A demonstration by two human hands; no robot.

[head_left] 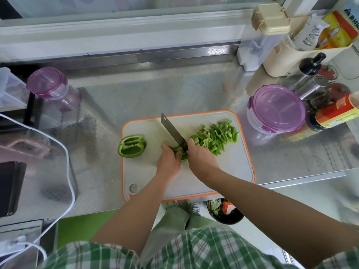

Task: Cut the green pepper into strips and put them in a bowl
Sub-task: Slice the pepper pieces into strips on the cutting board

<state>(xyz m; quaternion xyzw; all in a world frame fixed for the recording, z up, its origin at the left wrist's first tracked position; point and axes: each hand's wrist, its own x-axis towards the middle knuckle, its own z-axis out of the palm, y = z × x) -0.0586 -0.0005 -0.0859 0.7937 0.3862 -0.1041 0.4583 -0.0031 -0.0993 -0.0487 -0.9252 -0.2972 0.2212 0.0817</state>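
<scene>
A white cutting board with an orange rim (223, 171) lies on the steel counter. My left hand (169, 160) holds down a piece of green pepper (181, 152) with curled fingers. My right hand (200, 156) grips the handle of a cleaver (172, 130), whose blade rests on that piece. A pile of cut green strips (217, 137) lies on the board to the right of the blade. A hollow pepper half (132, 146) sits at the board's left edge, cut side up. I see no open bowl on the counter.
A purple-lidded container (275, 109) stands right of the board, another (49, 86) at the far left. Bottles, shakers and a sauce bottle (334, 115) crowd the right. A bin with scraps (225, 211) sits on the floor below the counter edge.
</scene>
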